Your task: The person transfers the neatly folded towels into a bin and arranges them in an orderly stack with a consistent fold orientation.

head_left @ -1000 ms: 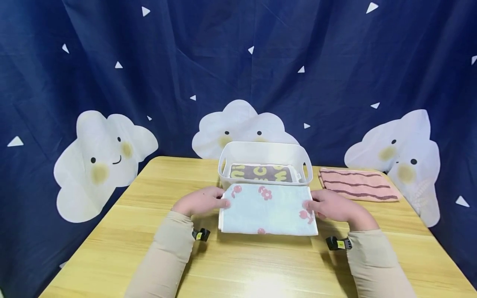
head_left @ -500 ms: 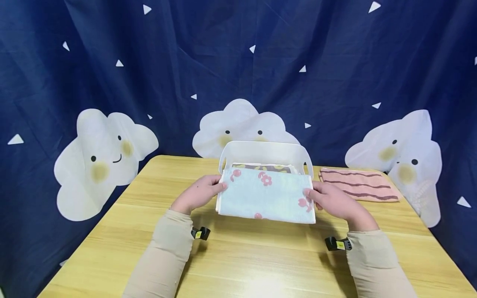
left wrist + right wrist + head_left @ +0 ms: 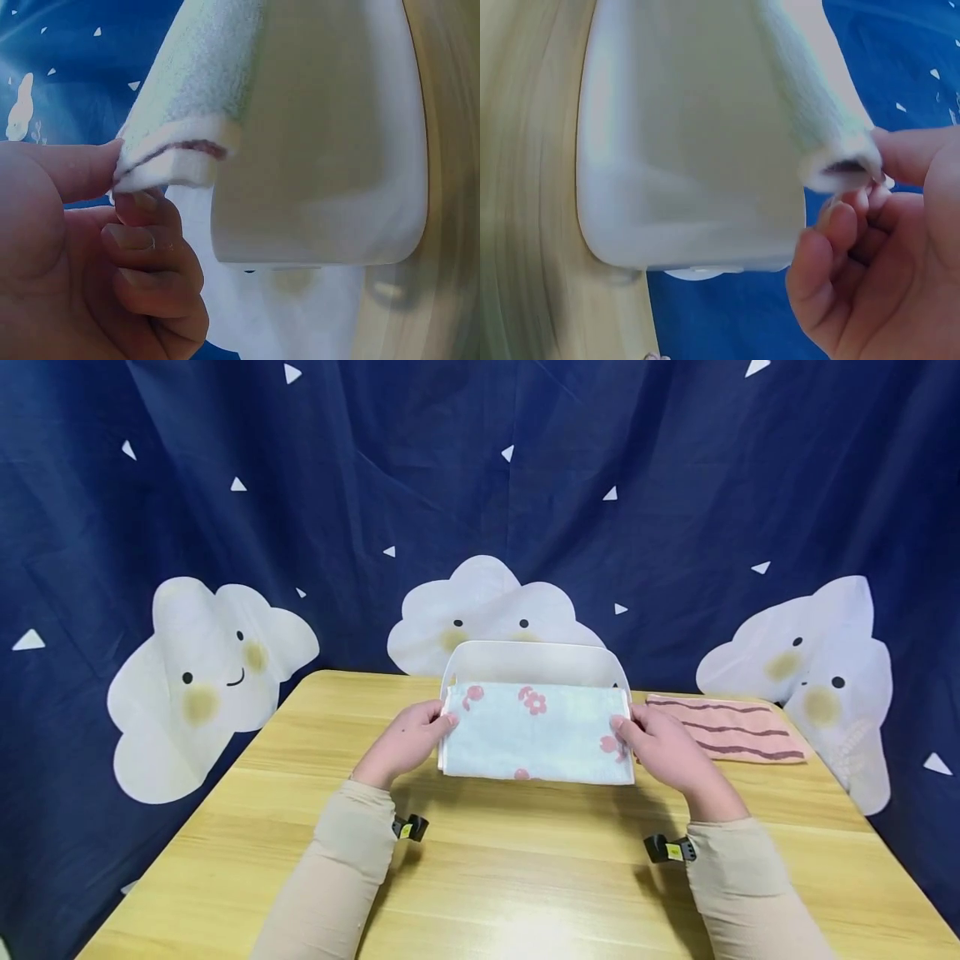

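Note:
A folded pale blue towel (image 3: 540,735) with pink flowers is stretched between both hands, in front of and over a white plastic basket (image 3: 536,662). My left hand (image 3: 405,739) pinches its left edge between thumb and fingers. At the opposite edge my right hand (image 3: 666,747) pinches it the same way. Both wrist views show the towel (image 3: 199,90) raised above the basket's near wall (image 3: 697,150). The towel hides the inside of the basket and most of its front in the head view.
A folded pink towel (image 3: 738,731) with dark wavy stripes lies on the wooden table (image 3: 480,868), right of the basket. Behind the table hangs a dark blue curtain (image 3: 352,510) with clouds and white triangles.
Both hands have carried the pale blue towel up and away from me, over the basket. The dark towel with yellow letters, visible inside the basket earlier, is now covered from view.

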Motion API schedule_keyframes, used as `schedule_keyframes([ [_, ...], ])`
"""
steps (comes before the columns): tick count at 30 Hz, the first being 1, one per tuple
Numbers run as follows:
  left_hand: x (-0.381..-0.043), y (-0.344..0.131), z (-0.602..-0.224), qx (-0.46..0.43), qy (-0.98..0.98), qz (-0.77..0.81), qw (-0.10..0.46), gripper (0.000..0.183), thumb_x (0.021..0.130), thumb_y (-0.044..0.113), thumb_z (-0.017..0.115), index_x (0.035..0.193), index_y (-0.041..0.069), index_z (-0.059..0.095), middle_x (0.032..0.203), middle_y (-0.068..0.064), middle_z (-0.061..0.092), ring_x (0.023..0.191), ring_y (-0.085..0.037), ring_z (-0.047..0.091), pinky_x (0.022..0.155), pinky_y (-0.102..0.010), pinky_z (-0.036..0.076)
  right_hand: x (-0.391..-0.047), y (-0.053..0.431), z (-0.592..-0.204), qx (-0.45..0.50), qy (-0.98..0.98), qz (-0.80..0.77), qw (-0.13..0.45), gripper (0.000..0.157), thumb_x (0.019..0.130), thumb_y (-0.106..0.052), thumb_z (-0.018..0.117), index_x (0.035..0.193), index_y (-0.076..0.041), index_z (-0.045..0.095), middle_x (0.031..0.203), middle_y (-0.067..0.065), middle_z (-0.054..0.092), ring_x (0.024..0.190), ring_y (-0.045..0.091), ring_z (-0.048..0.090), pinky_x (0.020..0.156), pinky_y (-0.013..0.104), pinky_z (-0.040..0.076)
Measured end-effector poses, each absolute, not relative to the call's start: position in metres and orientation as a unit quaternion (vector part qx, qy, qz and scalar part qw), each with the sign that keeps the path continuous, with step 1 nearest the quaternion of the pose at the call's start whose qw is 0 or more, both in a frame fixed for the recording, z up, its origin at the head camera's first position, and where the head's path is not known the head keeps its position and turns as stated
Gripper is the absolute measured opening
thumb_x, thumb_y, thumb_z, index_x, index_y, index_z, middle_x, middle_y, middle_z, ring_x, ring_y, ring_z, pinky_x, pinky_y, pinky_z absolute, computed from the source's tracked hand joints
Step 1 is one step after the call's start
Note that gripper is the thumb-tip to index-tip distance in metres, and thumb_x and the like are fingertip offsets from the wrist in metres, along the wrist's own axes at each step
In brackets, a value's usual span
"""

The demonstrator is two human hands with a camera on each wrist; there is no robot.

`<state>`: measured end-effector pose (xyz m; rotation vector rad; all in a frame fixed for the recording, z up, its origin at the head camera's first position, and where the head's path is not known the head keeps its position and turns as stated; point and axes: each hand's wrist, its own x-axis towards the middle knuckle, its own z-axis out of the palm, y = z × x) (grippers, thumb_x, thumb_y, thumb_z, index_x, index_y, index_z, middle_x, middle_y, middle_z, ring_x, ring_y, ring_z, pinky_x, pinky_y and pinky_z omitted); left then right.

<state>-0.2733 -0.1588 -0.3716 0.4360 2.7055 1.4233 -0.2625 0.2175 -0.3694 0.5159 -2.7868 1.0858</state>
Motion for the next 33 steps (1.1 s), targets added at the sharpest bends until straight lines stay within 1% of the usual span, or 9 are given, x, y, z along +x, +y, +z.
schedule_keyframes([
  [5, -0.28, -0.157, -0.363, 0.132, 0.884, 0.448, 0.027, 0.025, 0.097, 0.034, 0.047, 0.097, 0.015, 0.063, 0.096, -0.002, 0.063, 0.084, -0.019, 0.055, 0.075, -0.036, 0.043, -0.271, 0.213, -0.363, 0.151, -0.928, 0.335, 0.063, 0.036, 0.099, -0.042, 0.04, 0.094, -0.013, 0.059, 0.076, 0.001, 0.061, 0.075, 0.02, 0.056, 0.068, 0.037, 0.042],
  [9, -0.295, -0.157, -0.351, 0.13, 0.897, 0.422, 0.033, 0.028, 0.097, 0.038, 0.046, 0.096, 0.016, 0.063, 0.09, -0.003, 0.058, 0.08, -0.021, 0.052, 0.069, -0.036, 0.041, -0.282, 0.213, -0.353, 0.14, -0.939, 0.31, 0.054, 0.039, 0.099, -0.045, 0.036, 0.095, -0.011, 0.056, 0.079, 0.004, 0.059, 0.076, 0.023, 0.054, 0.066, 0.037, 0.04],
  [12, -0.309, -0.155, -0.341, 0.133, 0.905, 0.403, 0.033, 0.03, 0.097, 0.039, 0.045, 0.091, 0.014, 0.061, 0.081, -0.005, 0.051, 0.073, -0.022, 0.047, 0.063, -0.036, 0.038, -0.292, 0.213, -0.344, 0.127, -0.943, 0.304, 0.038, 0.041, 0.1, -0.045, 0.034, 0.095, -0.009, 0.053, 0.083, 0.007, 0.058, 0.077, 0.026, 0.052, 0.065, 0.037, 0.04],
  [16, -0.328, -0.152, -0.331, 0.139, 0.915, 0.376, 0.037, 0.03, 0.098, 0.038, 0.044, 0.096, 0.014, 0.062, 0.092, -0.004, 0.057, 0.083, -0.022, 0.052, 0.074, -0.038, 0.042, -0.308, 0.212, -0.334, 0.117, -0.949, 0.292, 0.016, 0.041, 0.1, -0.044, 0.031, 0.095, -0.008, 0.051, 0.085, 0.009, 0.056, 0.079, 0.027, 0.051, 0.067, 0.038, 0.039],
  [19, -0.341, -0.149, -0.326, 0.137, 0.923, 0.356, 0.043, 0.03, 0.098, 0.038, 0.043, 0.103, 0.015, 0.062, 0.106, -0.003, 0.06, 0.095, -0.021, 0.054, 0.084, -0.039, 0.041, -0.32, 0.212, -0.331, 0.117, -0.955, 0.271, 0.002, 0.043, 0.101, -0.045, 0.028, 0.093, -0.008, 0.05, 0.084, 0.008, 0.055, 0.079, 0.027, 0.051, 0.069, 0.039, 0.038],
  [22, -0.354, -0.147, -0.324, 0.131, 0.931, 0.339, 0.043, 0.03, 0.098, 0.037, 0.042, 0.101, 0.014, 0.061, 0.098, -0.005, 0.059, 0.088, -0.021, 0.054, 0.078, -0.038, 0.042, -0.332, 0.21, -0.329, 0.111, -0.96, 0.258, -0.012, 0.043, 0.101, -0.044, 0.027, 0.092, -0.009, 0.051, 0.086, 0.008, 0.057, 0.079, 0.026, 0.052, 0.07, 0.039, 0.038],
  [27, -0.371, -0.14, -0.326, 0.114, 0.948, 0.294, 0.032, 0.033, 0.098, 0.037, 0.042, 0.087, 0.01, 0.057, 0.075, -0.006, 0.049, 0.071, -0.023, 0.049, 0.063, -0.036, 0.04, -0.351, 0.206, -0.33, 0.103, -0.965, 0.24, -0.021, 0.041, 0.101, -0.039, 0.028, 0.089, -0.008, 0.052, 0.085, 0.008, 0.057, 0.084, 0.028, 0.052, 0.074, 0.04, 0.038],
  [29, -0.376, -0.138, -0.328, 0.109, 0.954, 0.278, 0.032, 0.034, 0.098, 0.037, 0.042, 0.085, 0.009, 0.057, 0.075, -0.007, 0.05, 0.071, -0.023, 0.05, 0.063, -0.036, 0.041, -0.358, 0.205, -0.332, 0.103, -0.967, 0.232, -0.024, 0.039, 0.101, -0.035, 0.029, 0.086, -0.008, 0.053, 0.085, 0.008, 0.058, 0.087, 0.029, 0.052, 0.077, 0.041, 0.038],
  [33, -0.384, -0.135, -0.336, 0.094, 0.957, 0.27, 0.045, 0.033, 0.098, 0.036, 0.042, 0.091, 0.009, 0.06, 0.088, -0.008, 0.058, 0.081, -0.023, 0.054, 0.072, -0.037, 0.043, -0.366, 0.203, -0.336, 0.101, -0.97, 0.217, -0.034, 0.037, 0.1, -0.031, 0.03, 0.083, -0.01, 0.055, 0.084, 0.006, 0.06, 0.093, 0.03, 0.052, 0.081, 0.042, 0.038],
])
